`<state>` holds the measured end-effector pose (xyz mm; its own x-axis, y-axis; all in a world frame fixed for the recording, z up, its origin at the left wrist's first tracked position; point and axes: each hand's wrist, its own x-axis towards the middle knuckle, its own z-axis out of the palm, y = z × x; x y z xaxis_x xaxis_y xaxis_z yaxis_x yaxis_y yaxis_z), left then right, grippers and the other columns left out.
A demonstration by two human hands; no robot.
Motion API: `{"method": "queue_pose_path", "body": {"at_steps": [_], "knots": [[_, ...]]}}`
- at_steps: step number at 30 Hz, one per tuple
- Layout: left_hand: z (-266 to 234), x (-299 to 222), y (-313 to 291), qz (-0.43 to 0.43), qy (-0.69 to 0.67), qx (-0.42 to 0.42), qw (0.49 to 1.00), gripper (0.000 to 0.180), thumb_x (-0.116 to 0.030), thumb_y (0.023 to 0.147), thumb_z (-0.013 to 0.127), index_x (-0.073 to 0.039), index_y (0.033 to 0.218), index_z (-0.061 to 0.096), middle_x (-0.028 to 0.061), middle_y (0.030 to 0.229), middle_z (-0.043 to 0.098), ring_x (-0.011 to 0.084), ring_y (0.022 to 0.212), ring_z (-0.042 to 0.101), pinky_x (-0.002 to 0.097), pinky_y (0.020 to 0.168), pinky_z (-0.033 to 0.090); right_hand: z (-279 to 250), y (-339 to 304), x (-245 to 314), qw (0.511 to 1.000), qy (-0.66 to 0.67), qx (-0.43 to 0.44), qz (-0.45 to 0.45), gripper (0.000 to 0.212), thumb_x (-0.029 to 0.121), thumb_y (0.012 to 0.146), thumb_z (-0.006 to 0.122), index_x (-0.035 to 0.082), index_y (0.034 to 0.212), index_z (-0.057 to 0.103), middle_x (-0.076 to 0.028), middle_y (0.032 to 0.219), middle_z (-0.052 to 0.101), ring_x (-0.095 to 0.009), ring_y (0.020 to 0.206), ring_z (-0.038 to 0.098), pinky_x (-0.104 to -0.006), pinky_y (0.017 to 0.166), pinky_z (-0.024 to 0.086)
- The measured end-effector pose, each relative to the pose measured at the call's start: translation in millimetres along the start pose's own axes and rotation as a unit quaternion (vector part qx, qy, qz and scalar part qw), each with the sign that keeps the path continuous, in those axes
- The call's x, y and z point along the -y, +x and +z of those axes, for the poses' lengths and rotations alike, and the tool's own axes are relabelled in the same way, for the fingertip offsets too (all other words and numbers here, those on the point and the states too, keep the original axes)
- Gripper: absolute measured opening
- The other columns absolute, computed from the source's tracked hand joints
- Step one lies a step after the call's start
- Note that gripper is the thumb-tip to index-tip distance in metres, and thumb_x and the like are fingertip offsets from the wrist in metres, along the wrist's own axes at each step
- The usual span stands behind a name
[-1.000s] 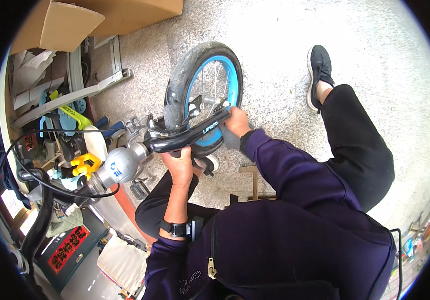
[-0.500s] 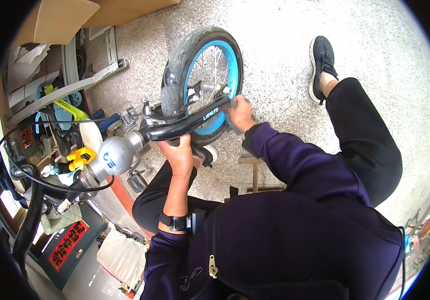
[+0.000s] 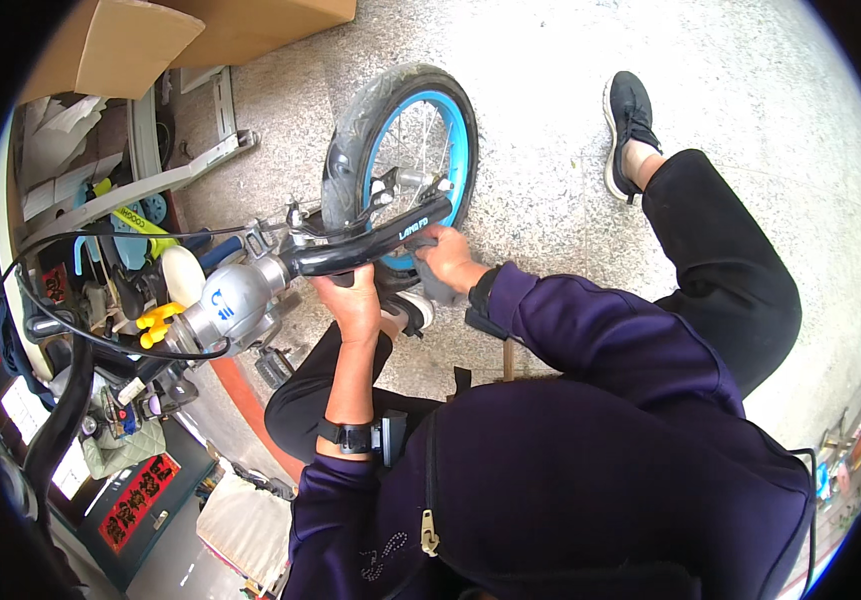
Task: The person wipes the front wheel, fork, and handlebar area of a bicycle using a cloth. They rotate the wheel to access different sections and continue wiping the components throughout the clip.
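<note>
A black bicycle fork point(image 3: 355, 255) with pale lettering slants up to the right, beside the front wheel point(image 3: 343, 165) with its black tyre and blue rim. My left hand point(image 3: 353, 308) is closed around the underside of the fork near its crown. Against the lower part of the fork leg, my right hand point(image 3: 447, 258) presses a grey cloth point(image 3: 436, 288), bunched in its fingers. A silver head tube point(image 3: 235, 302) with blue marks joins the fork's left end. Silver brake arms point(image 3: 382, 190) sit between fork and tyre.
Black handlebars point(image 3: 58, 420) and a looping cable point(image 3: 100, 345) fill the left side. A cardboard box point(image 3: 250, 30), a metal frame point(image 3: 165, 182) and a lime-green bike frame part point(image 3: 140, 222) lie beyond. My shoe point(image 3: 628, 115) stands on the speckled floor at right.
My right hand has slid the cloth left and slightly down along the fork, away from its tip. The handlebars have swung a little. My left hand keeps its hold.
</note>
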<state>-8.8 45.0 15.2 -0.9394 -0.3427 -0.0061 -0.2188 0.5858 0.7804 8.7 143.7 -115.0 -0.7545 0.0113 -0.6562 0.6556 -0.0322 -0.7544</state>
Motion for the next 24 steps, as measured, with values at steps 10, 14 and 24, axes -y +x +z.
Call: {"method": "queue_pose_path", "body": {"at_steps": [10,14,24], "knots": [[3.6,-0.9,1.6,-0.004,-0.023,-0.001,1.000,0.054,-0.010,0.075,0.071,0.002,0.118,0.041,0.0128,0.113,0.053,0.0204,0.102,0.052,0.0336,0.094,0.039,-54.8,47.9,-30.5,0.983,0.096,-0.127,0.090,0.025,0.004,0.073,0.067,0.003,0.098,0.061,-0.008,0.091,0.066,-0.015,0.077,0.059,-0.0296,0.072,0.049],[5.0,-1.9,0.5,0.023,-0.016,-0.007,1.000,0.052,-0.010,0.075,0.071,0.002,0.117,0.041,0.0126,0.112,0.053,0.0207,0.102,0.052,0.0337,0.094,0.039,-49.2,47.2,-29.8,0.989,0.001,-0.137,-0.055,0.028,0.011,0.077,0.063,0.005,0.104,0.062,-0.019,0.098,0.065,-0.032,0.090,0.064,-0.0368,0.081,0.049],[7.4,-3.3,1.1,0.033,-0.030,-0.011,0.999,0.056,-0.008,0.077,0.071,0.002,0.121,0.038,0.0128,0.115,0.050,0.0210,0.104,0.051,0.0341,0.096,0.038,18.9,-18.7,-5.9,0.988,-0.065,-0.121,-0.068,0.017,0.002,0.073,0.057,-0.001,0.086,0.066,-0.020,0.089,0.058,-0.037,0.088,0.058,-0.0399,0.077,0.047]]}}
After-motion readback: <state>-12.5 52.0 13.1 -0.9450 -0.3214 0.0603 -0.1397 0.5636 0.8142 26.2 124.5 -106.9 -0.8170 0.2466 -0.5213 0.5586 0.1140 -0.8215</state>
